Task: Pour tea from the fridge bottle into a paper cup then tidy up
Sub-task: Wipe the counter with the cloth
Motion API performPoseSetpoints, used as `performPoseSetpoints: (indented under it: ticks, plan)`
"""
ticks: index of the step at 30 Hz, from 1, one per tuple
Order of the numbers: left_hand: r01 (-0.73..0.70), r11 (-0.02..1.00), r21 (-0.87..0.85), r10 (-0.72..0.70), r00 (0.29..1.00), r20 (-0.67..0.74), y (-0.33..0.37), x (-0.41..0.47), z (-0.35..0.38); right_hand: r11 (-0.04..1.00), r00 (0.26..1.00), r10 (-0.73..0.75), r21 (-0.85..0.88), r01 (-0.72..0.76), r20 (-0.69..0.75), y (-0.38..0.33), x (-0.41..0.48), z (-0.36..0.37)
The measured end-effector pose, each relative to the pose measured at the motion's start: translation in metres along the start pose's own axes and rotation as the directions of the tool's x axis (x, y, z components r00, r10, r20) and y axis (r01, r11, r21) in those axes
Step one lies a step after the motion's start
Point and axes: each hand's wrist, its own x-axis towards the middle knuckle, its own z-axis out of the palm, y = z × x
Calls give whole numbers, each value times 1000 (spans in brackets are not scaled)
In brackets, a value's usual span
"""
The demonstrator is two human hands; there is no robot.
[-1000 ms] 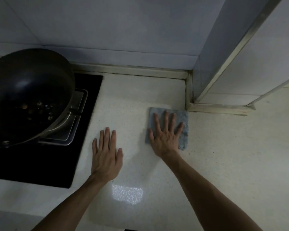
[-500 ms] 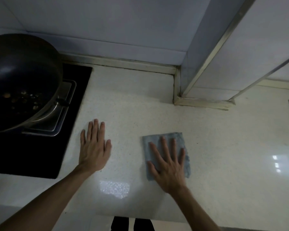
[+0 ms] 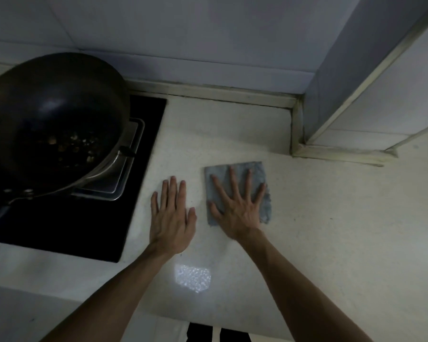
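Note:
A grey-blue cloth (image 3: 240,171) lies flat on the pale speckled counter (image 3: 331,230). My right hand (image 3: 236,208) presses down on it, palm flat and fingers spread. My left hand (image 3: 172,218) rests flat on the bare counter just left of the cloth, fingers together, holding nothing. No bottle or paper cup is in view.
A dark wok (image 3: 55,119) with food bits sits on the black hob (image 3: 72,223) at the left, close to my left hand. A tiled wall column (image 3: 331,82) juts out behind the cloth on the right. The counter's front edge runs below my forearms.
My right hand slid the cloth from near the column toward me, then back away and left, closer to my left hand. The left hand stayed flat on the counter.

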Motion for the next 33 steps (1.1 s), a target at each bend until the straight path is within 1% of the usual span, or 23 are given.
performPoseSetpoints:
  ticks: [4,7,9,13,15,17,19,21,23,26,28,30,33]
  plan:
    - [0,1000,14,0,1000,0,-3,0,2,993,993,-116,1,116,-27,4,-44,18]
    - [-11,1000,1,11,1000,-9,-3,0,2,992,991,-128,-6,128,-37,26,-84,22]
    - [-13,1000,-5,13,1000,-10,-3,-1,2,997,997,-70,21,70,-37,51,-106,21]
    - [-5,1000,6,5,1000,-2,-1,-2,0,987,990,138,84,-137,-13,101,-121,11]
    - [1,1000,3,-1,1000,-2,1,-1,0,961,968,251,119,-248,-7,112,-104,3]
    - [7,1000,-2,-7,1000,1,2,0,-1,928,937,348,146,-343,-11,108,-75,-2]
    - [12,1000,0,-12,1000,0,2,0,-1,914,925,381,160,-373,-21,90,-43,-5]
    - [10,1000,0,-10,1000,-3,3,-1,-2,936,943,331,137,-325,-26,60,-16,-8]
    - [6,1000,1,-6,1000,-1,2,0,-2,965,968,248,95,-245,-25,28,-2,-8]
    - [7,1000,1,-7,1000,5,0,0,-1,992,993,112,70,-109,-43,-7,-6,3]
    - [4,1000,8,-4,1000,1,-1,0,-1,998,998,32,61,-28,-60,-12,-25,13]
    - [2,1000,16,-2,1000,-2,-1,0,-1,998,998,-10,55,14,-69,-2,-49,20]
    - [-5,1000,21,5,1000,-3,-1,-1,-1,998,997,24,59,-20,-74,26,-78,23]
